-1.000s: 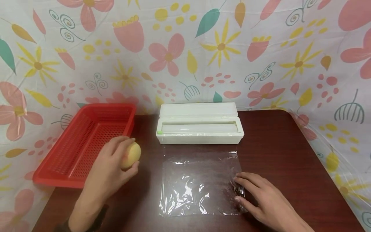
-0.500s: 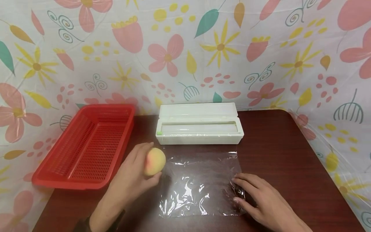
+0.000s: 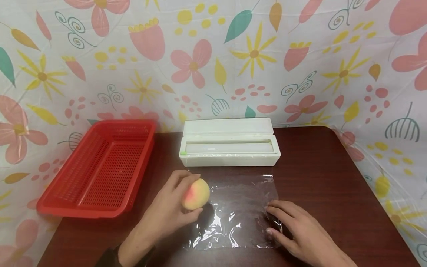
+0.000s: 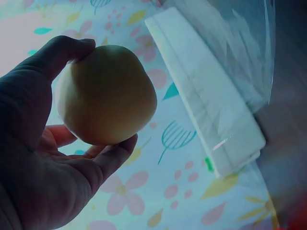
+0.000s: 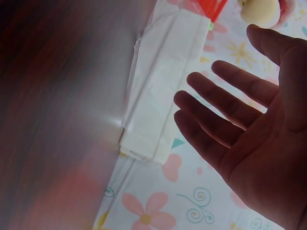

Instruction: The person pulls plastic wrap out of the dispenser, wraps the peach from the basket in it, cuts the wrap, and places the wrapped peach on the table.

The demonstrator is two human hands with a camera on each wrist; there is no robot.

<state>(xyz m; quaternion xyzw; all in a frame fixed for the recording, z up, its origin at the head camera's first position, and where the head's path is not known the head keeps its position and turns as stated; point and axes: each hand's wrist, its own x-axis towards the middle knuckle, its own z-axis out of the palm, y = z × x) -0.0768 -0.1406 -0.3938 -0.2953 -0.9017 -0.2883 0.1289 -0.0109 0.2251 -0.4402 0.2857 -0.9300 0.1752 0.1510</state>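
In the head view my left hand (image 3: 168,205) holds a yellow peach (image 3: 198,195) with a red blush, above the left part of a clear sheet of plastic wrap (image 3: 240,211). Fingers and thumb curl round the fruit's sides, as the left wrist view shows for the peach (image 4: 108,96). The shiny sheet lies flat on the table, leading from a white wrap dispenser (image 3: 230,160) whose lid stands up. At the sheet's right edge rests my right hand (image 3: 303,231), fingertips on or close to the film. Its fingers (image 5: 230,103) look loosely extended in the right wrist view, gripping nothing.
A red perforated plastic basket (image 3: 133,193) stands on the left side of the dark wooden table (image 3: 330,178). Behind the table hangs a white cloth (image 3: 253,85) with a floral print.
My left hand has carried the peach rightward from beside the red basket to over the plastic wrap. The right hand has stayed nearly still at the film's right edge.
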